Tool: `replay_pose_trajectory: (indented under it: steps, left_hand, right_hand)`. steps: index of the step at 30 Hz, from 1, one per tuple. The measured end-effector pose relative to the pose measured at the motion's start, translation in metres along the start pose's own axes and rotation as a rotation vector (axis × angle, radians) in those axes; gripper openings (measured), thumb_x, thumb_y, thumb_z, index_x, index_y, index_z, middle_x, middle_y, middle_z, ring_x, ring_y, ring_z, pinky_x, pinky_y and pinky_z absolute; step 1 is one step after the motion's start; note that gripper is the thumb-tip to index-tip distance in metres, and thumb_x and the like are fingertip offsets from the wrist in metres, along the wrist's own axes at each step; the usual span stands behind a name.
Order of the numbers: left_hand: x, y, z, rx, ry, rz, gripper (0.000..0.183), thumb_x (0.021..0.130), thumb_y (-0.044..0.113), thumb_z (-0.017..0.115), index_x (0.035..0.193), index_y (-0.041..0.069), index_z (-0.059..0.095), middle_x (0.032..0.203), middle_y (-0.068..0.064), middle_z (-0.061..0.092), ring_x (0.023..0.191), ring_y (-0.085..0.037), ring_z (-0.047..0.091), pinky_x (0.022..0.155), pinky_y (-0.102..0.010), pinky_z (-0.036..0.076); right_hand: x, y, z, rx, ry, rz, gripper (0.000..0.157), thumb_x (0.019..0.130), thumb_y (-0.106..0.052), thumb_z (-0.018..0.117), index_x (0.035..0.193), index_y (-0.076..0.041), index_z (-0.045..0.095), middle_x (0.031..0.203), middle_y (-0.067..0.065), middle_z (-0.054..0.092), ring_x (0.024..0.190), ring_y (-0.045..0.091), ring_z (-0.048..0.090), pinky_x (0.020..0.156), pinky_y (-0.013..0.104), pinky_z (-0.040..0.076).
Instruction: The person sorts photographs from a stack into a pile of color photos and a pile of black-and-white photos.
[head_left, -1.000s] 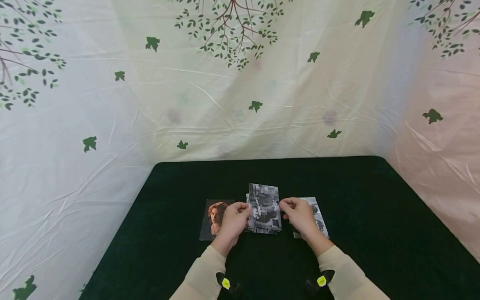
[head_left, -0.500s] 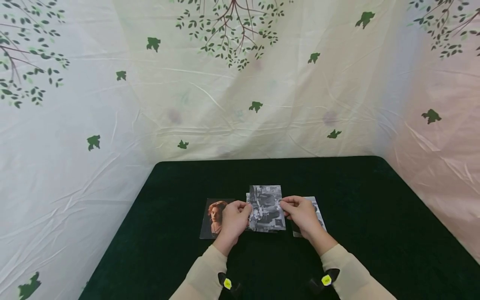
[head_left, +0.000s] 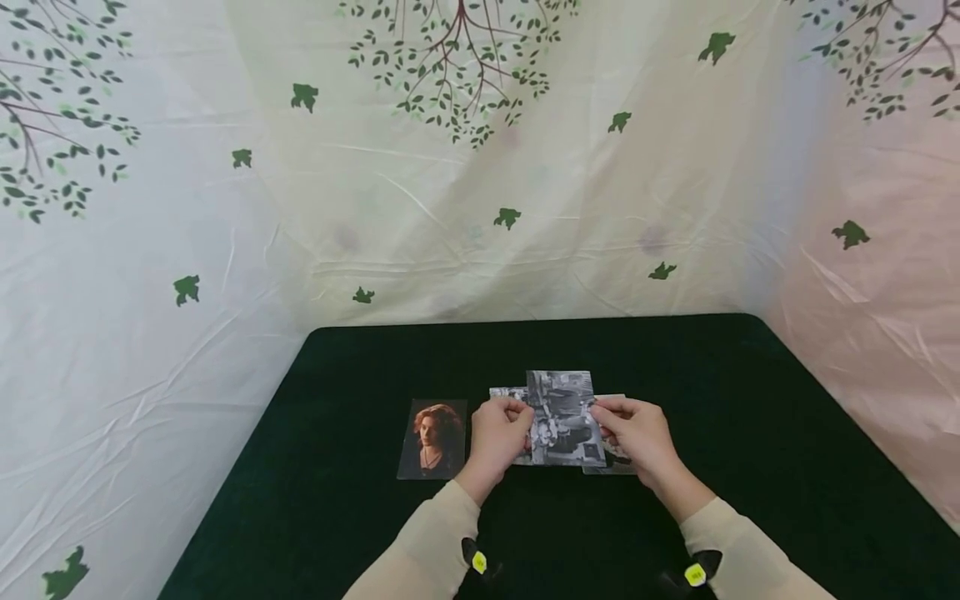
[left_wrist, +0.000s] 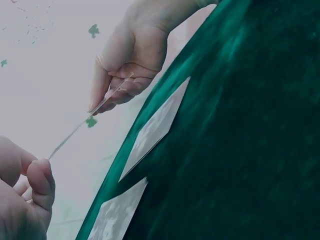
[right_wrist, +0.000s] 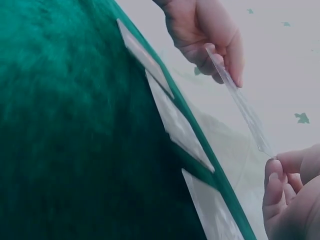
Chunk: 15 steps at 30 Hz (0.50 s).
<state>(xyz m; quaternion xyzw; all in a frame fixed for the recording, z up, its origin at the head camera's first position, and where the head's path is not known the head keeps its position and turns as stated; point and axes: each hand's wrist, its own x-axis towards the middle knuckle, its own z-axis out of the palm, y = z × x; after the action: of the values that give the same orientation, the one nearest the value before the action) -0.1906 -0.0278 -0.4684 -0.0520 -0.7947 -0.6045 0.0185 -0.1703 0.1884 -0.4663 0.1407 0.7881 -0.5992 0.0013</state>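
Note:
A black-and-white photo card (head_left: 564, 421) is held up by its two side edges between both hands. My left hand (head_left: 497, 442) pinches its left edge with thumb and fingertips. On the opposite edge, my right hand (head_left: 641, 437) has the same kind of pinch. Seen nearly edge-on in the right wrist view, the held photo card (right_wrist: 241, 110) is raised above the table. Behind the left hand lies a middle card pile (head_left: 507, 392), mostly covered. Another black-and-white card (head_left: 609, 469) lies partly hidden beneath the right hand.
To the left, a dark card with a red-haired portrait (head_left: 431, 442) lies on the dark green cloth-covered table (head_left: 360, 542). White curtains with a leaf print (head_left: 420, 208) surround the table's far and side edges.
Both hands have moved right together with the photo card, from over the middle pile toward the right-hand card. The portrait card on the left is now uncovered.

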Motion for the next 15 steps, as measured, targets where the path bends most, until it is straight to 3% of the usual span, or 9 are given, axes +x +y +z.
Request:
replay_pose_trajectory:
  steps: [9,15]
  left_hand:
    - [0.001,0.002,0.036,0.027,0.027,0.078,0.007,0.088,0.016,0.069,0.084,0.009,0.070,0.065,0.006,0.063,0.050,-0.005,0.058,0.048,-0.023,0.048]
    - [0.004,0.002,0.052,0.006,0.014,0.066,0.006,0.088,0.014,0.069,0.083,0.011,0.070,0.065,0.006,0.061,0.051,-0.006,0.057,0.048,-0.024,0.048]
  right_hand:
    - [0.000,0.010,-0.033,-0.050,-0.002,0.049,0.049,0.090,-0.040,0.066,0.124,-0.005,0.062,0.107,0.009,0.061,0.089,0.021,0.058,0.074,0.033,0.050]
    - [0.004,0.013,-0.046,-0.065,0.022,0.038,0.049,0.090,-0.042,0.065,0.122,-0.005,0.063,0.109,0.008,0.061,0.089,0.020,0.059,0.075,0.032,0.051]
